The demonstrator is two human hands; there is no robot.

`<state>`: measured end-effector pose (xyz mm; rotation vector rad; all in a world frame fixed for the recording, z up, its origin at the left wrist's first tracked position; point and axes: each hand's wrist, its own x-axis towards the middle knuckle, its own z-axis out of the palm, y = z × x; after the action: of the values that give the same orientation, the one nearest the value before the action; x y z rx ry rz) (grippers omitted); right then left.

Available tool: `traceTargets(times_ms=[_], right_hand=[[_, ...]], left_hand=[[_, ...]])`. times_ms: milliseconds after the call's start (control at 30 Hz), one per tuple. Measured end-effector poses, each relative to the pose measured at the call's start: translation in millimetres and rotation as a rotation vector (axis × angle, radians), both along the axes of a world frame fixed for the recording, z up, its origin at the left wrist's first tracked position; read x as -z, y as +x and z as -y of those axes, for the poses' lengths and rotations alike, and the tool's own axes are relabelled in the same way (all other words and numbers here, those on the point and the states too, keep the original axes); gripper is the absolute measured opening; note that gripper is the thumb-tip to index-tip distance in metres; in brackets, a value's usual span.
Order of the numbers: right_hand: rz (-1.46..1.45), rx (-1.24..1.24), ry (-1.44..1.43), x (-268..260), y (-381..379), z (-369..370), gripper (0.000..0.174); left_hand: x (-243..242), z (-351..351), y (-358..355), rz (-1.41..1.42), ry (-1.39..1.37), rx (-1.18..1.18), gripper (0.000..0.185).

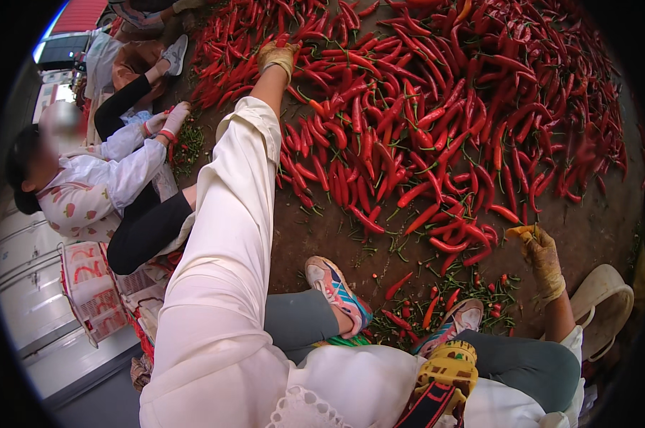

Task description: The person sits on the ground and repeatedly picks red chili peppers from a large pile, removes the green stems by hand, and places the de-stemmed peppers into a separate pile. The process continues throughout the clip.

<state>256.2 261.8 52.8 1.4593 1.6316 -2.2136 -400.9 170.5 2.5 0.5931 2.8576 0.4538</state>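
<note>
My left hand [277, 58], in a stained yellowish glove, reaches out to the far left part of a large pile of red chili peppers [376, 112]. Red peppers lie right against its fingers, which are partly hidden, so a grip on one cannot be confirmed. At the near right edge of the pile is my right hand [542, 262], in a similar dirty glove. Its fingers are bent, and an orange tip and a bit of green show at them; whether it holds something is unclear. A small cluster of chilies [464, 241] lies to its left.
Green stems and pepper bits [494, 299] litter the ground around my shoes [338, 294]. A pale bucket [603, 299] lies at the right. On the left sits a co-worker [98, 187] with gloved hands over stems, near a plastic crate [95, 291]. Another person's leg [164, 61] shows beyond.
</note>
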Motion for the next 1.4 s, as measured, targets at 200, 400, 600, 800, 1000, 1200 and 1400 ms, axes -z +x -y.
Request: traceTargets(times_ms=[200,400,600,800,1000,1200,1400], right_hand=[[0.025,0.273,-0.116,-8.4,45.0,47.0,0.025],[0.068,0.407,-0.138,-23.3,37.4,47.0,0.027],[-0.115,0.009,-0.174,-34.0,-16.3,29.0,0.038],[-0.336,-0.126,-0.037,-12.8,-66.1,42.1,0.037],[-0.374,-0.084,0.158,6.1,-55.7,85.4,0.046],[-0.415,-0.150,-0.462,3.6,-31.2,110.5,0.039],[-0.497,-0.216,-0.238,-10.6,-8.7,103.5,0.035]], left_hand=[[35.2,-25.8,-19.7,-0.026,-0.170,-0.107,0.070],[38.4,-7.3,-17.2,0.253,0.421,-0.175,0.039],[-41.7,37.2,104.9,0.889,1.199,0.112,0.031],[-33.5,37.7,353.8,1.707,1.172,0.077,0.039],[-53.3,66.5,453.2,1.466,0.911,0.041,0.020],[-69.5,90.8,439.6,1.424,0.616,0.253,0.022],[-48.5,86.1,483.2,1.614,0.756,-0.012,0.020]])
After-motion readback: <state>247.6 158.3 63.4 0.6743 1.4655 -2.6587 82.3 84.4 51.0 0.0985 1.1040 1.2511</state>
